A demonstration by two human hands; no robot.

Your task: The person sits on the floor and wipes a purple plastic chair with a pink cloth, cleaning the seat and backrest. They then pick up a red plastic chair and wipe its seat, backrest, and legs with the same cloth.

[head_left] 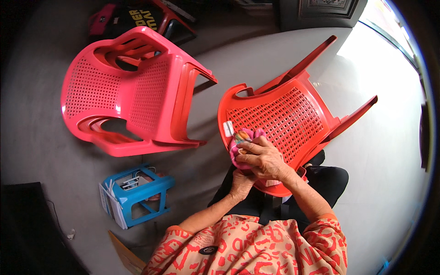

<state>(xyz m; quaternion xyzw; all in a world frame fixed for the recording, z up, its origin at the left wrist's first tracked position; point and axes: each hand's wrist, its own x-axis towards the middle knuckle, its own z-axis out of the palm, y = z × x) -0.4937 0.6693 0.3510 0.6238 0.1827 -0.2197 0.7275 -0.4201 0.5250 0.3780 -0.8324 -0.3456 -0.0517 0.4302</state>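
Orange chair (293, 114) tipped on its side across the lap, legs pointing away, lattice seat facing up. Pink cloth (243, 140) bunched against the near edge of the orange chair's seat. Right hand (266, 160) on top of the cloth, fingers curled closed over it, pressing it to the lattice. Left hand (240, 181) just below the right one, under the orange chair's rim; grip hidden, cannot tell how closed. White tag (228, 129) on the rim just beside the cloth. Cloth sits at one corner only; most of the lattice, arms and legs apparently not reached. Pink chair (133, 91) lying left of the orange chair, apart, untouched. Blue stool (137, 195) on the floor (389, 160) below the pink chair.
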